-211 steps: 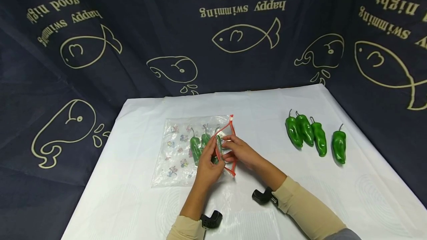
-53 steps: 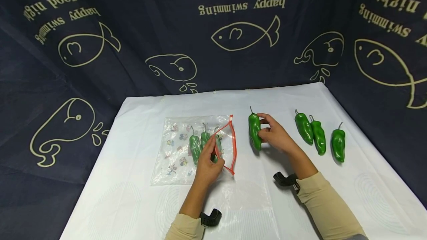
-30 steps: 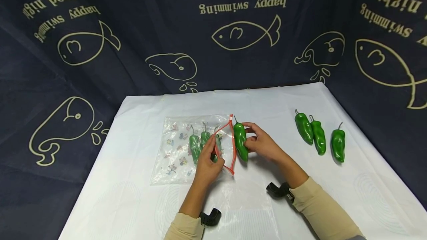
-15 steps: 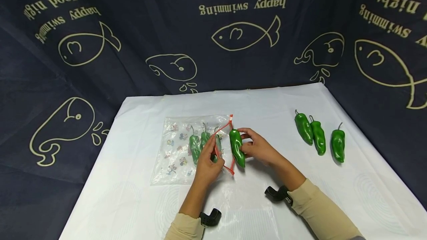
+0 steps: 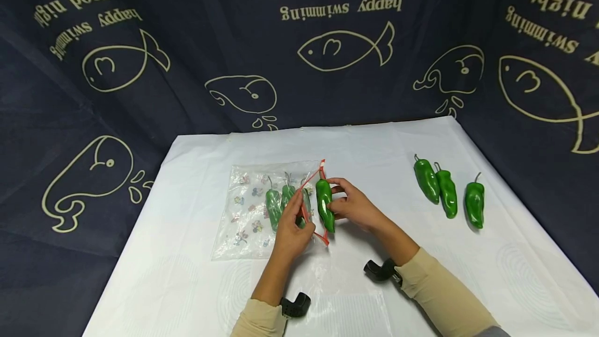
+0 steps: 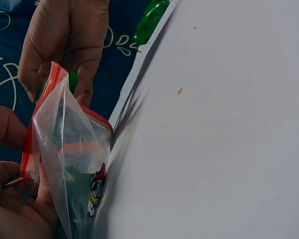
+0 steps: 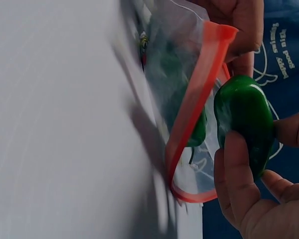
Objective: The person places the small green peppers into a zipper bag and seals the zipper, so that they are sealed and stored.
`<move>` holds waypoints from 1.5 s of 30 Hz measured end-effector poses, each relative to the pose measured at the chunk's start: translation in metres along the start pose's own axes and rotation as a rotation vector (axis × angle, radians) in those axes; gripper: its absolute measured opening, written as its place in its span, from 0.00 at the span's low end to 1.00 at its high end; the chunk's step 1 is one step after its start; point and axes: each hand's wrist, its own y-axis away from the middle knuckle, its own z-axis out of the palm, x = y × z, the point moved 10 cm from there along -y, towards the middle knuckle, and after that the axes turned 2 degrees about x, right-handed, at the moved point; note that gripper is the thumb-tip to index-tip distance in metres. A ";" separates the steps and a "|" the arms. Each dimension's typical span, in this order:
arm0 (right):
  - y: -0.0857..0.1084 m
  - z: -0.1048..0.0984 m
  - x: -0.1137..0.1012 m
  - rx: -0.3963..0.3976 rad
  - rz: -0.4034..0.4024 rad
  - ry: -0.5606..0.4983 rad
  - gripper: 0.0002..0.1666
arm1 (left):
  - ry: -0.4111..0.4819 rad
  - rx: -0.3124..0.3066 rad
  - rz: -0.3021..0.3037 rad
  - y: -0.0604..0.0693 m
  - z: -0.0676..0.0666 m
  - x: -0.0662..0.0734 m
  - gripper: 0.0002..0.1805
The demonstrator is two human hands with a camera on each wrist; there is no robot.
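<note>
Your left hand (image 5: 294,229) is pinching the red zip edge (image 7: 197,92) of the clear printed zip bag (image 5: 248,207). Your right hand (image 5: 354,207) is grasping a glossy green pepper (image 5: 324,204) between thumb and fingers — that pepper is hovering right at the parted mouth. Other green peppers (image 5: 273,208) are lying inside, while three loose green peppers (image 5: 447,191) are resting well apart, rightward on the white tablecloth (image 5: 187,274).

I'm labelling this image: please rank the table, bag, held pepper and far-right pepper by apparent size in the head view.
1. Table
2. Bag
3. Held pepper and far-right pepper: too alike to rank
</note>
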 end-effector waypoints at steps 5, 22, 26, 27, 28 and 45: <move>-0.001 0.005 -0.003 0.000 -0.041 0.022 0.40 | 0.019 -0.010 0.018 0.000 0.001 0.001 0.44; -0.003 0.013 -0.003 0.043 -0.057 0.041 0.41 | 0.062 -0.002 0.080 0.000 -0.003 0.028 0.41; -0.002 0.018 -0.005 0.032 -0.087 0.084 0.41 | 0.039 -0.002 0.080 0.000 -0.001 0.014 0.42; -0.002 0.019 -0.005 0.028 -0.092 0.097 0.41 | 0.027 -0.001 0.065 0.000 -0.001 0.011 0.42; -0.001 0.019 -0.005 0.027 -0.096 0.102 0.41 | 0.019 -0.002 0.050 0.000 -0.001 0.009 0.42; 0.000 0.016 0.004 0.037 -0.035 0.214 0.34 | -0.042 0.010 0.042 0.000 -0.001 0.001 0.43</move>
